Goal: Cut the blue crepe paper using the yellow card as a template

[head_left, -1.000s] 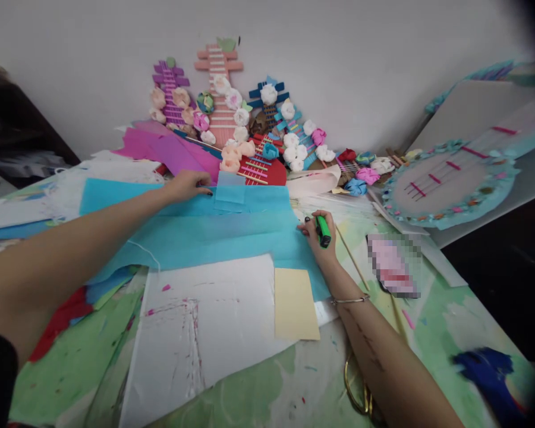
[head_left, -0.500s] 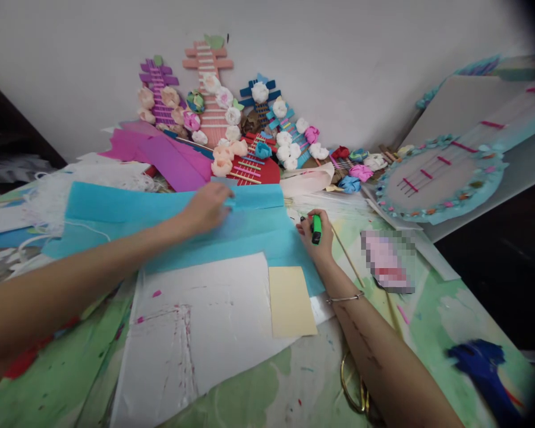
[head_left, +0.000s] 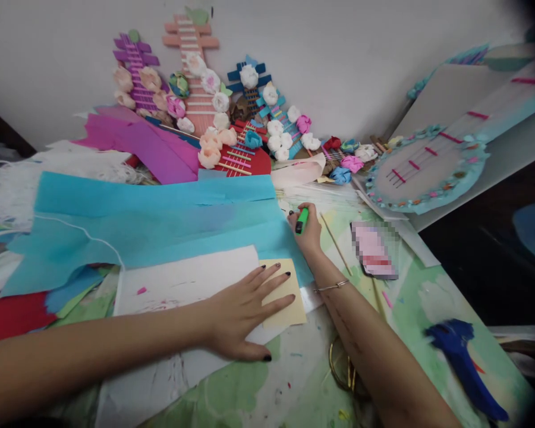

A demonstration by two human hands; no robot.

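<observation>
My left hand lies palm down with fingers spread, over a white sheet. Its fingertips rest on a small pale yellow paper. Beyond it, light blue crepe-like paper stretches across the table, partly under the white sheet. My right hand is closed around a short green object with a black end, at the right edge of the blue paper. Whether that object is a marker or a cutter I cannot tell. A thin wooden stick lies just right of this hand.
Gold-handled scissors are partly under my right forearm. A blue glue gun lies at the right, and a blurred phone-like item nearer the middle. Decorated paper instruments lean on the wall. Purple paper and white shreds lie at the back left.
My left hand has come back from the far part of the blue paper onto the yellow paper and spread flat. The right hand keeps its grip in much the same place. The view has shifted slightly.
</observation>
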